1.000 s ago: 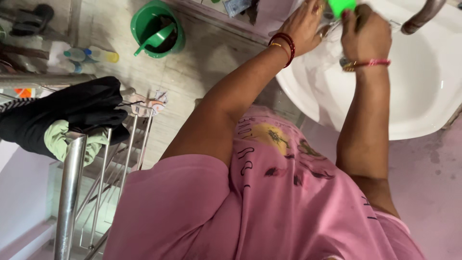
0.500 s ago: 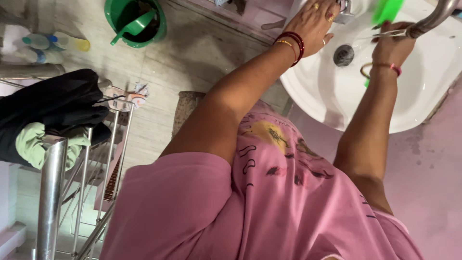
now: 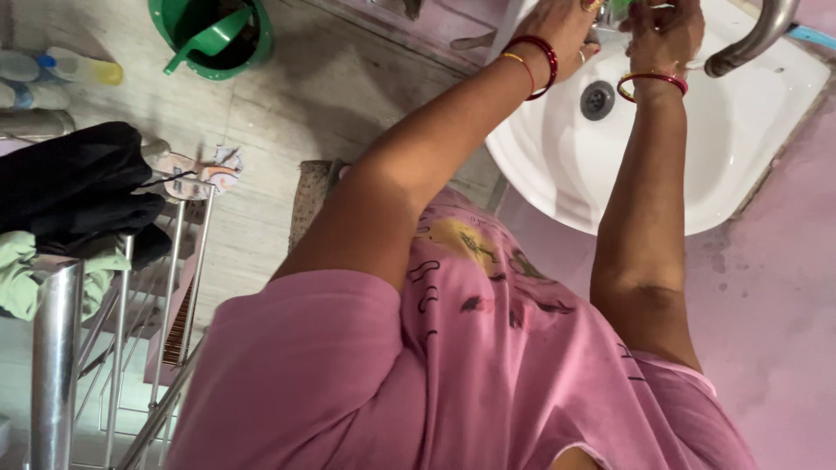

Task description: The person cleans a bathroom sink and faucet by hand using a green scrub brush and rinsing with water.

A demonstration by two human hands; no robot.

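My left hand (image 3: 564,21), with red bangles at the wrist, and my right hand (image 3: 666,31), with a red bangle, meet at the frame's top edge over the white sink (image 3: 610,187). A bright green object (image 3: 620,7) shows between them, mostly cut off by the edge. The right hand's fingers curl around it. The left hand's fingers press in from the other side, and what they grip is hidden. The sink drain (image 3: 597,99) lies just below both hands.
A curved metal tap spout (image 3: 751,38) arches over the sink at the right. A green bucket with a green mug (image 3: 209,35) and plastic bottles (image 3: 78,68) stand on the tiled floor. A steel rail (image 3: 54,365) carries black cloth (image 3: 74,187) and pale green cloth (image 3: 26,278).
My left hand left the sink rim and my right hand moved left from the spout, so both now meet around the green object. The view has shifted so the sink sits further left.
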